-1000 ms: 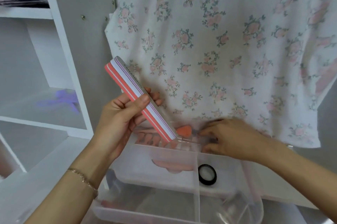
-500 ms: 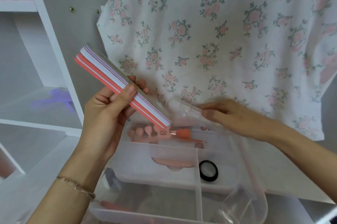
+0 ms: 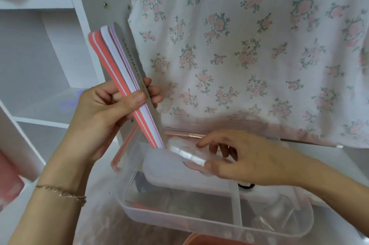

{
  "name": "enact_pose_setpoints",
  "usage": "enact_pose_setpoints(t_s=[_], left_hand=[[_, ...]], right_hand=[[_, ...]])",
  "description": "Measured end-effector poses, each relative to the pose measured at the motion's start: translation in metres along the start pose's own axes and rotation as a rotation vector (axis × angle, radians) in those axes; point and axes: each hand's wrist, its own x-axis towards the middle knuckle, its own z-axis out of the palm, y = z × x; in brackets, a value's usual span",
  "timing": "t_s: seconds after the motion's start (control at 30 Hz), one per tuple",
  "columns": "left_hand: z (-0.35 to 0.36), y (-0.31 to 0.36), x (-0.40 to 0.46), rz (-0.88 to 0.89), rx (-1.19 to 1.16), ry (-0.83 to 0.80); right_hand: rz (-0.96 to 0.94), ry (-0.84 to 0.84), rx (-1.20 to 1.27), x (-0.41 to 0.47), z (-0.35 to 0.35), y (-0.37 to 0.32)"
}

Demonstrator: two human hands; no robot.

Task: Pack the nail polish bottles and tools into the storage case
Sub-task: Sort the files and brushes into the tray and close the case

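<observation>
Behind storage case (image 3: 199,222), floral cloth (image 3: 249,55), white shelves (image 3: 40,65) leftward

The left hand (image 3: 111,109) is raised on the left, thumb pressed across the front and fingers curled behind in a pinch grip, a thin chain round its wrist. The right hand (image 3: 245,161) reaches in from the right, palm down, thumb and fingers loosely pinching.
</observation>
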Motion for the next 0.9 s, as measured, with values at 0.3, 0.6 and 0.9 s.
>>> enact_pose_setpoints(t_s=[0.3, 0.6, 0.9], left_hand=[[-0.007, 0.014, -0.003, -0.084, 0.278, 0.057], [0.025, -0.013, 0.000, -0.184, -0.352, 0.030], [0.057, -0.021, 0.008, -0.121, -0.373, 0.059]], right_hand=[[-0.055, -0.093, -0.202, 0.012, 0.032, -0.010], [-0.017, 0.228, 0.293, 0.022, 0.008, -0.016], [-0.077, 0.391, 0.381, 0.026, -0.005, -0.023]])
